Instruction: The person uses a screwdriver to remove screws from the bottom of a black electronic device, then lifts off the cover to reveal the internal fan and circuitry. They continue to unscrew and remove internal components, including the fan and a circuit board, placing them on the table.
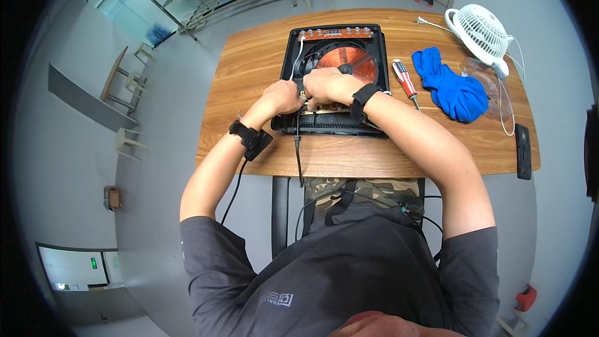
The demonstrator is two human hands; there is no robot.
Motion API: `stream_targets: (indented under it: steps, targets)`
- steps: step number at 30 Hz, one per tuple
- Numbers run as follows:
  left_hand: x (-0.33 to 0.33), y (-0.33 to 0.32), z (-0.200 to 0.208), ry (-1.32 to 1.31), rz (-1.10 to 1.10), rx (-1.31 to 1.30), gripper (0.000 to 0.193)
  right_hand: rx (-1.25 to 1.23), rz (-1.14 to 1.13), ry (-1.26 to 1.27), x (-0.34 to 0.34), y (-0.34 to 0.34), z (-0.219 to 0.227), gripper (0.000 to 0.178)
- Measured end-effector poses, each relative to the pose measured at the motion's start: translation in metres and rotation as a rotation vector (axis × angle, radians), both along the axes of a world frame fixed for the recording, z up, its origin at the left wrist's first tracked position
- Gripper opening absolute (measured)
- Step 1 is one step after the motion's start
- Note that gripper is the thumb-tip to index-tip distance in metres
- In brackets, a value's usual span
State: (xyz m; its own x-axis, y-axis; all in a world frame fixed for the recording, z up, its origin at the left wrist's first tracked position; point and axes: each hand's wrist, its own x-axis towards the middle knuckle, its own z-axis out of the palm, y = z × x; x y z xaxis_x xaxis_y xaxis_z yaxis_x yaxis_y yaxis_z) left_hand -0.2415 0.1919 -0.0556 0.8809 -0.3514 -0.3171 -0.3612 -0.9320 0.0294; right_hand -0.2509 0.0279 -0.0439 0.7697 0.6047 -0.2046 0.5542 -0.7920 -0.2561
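An opened induction cooker (288, 65) lies on the table, its black housing showing a round copper coil (349, 62) and an orange control board (337, 33) along the far edge. My left hand (284, 97) reaches into the near left part of the housing, fingers pinched together. My right hand (327, 85) meets it there, its fingers also closed, just in front of the coil. Whatever small part sits between the fingertips is mostly hidden. A white cable (298, 59) runs from the control board toward my hands. The black power cord (298, 150) hangs over the near table edge.
Right of the cooker lie a red-and-white handled screwdriver (405, 79) and a bundled blue cloth (452, 87). A white fan (480, 31) stands at the far right corner of the wooden table (243, 75), and a black strip-shaped object (523, 151) lies near the right edge.
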Motion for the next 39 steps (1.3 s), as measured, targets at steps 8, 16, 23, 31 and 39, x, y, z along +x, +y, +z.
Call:
stream_targets:
  steps: [8,16,23,31,39]
  targets:
    - [0.003,0.002,-0.008,-0.050,0.075,-0.099,0.034,-0.025,-0.001,-0.012,-0.002,0.002,0.002,0.038]
    - [0.004,0.007,-0.013,-0.107,0.056,-0.172,0.039,-0.023,-0.010,0.004,-0.002,0.003,0.006,0.037]
    - [0.003,0.009,-0.012,-0.069,0.061,-0.200,0.039,-0.015,-0.035,0.051,-0.004,0.001,0.011,0.040]
    - [-0.002,0.033,0.015,-0.066,0.192,-0.319,0.036,0.088,0.005,-0.061,-0.007,-0.002,0.001,0.036]
    - [0.007,0.034,0.021,-0.128,0.055,-0.382,0.027,0.075,0.007,0.025,0.005,-0.005,-0.013,0.034]
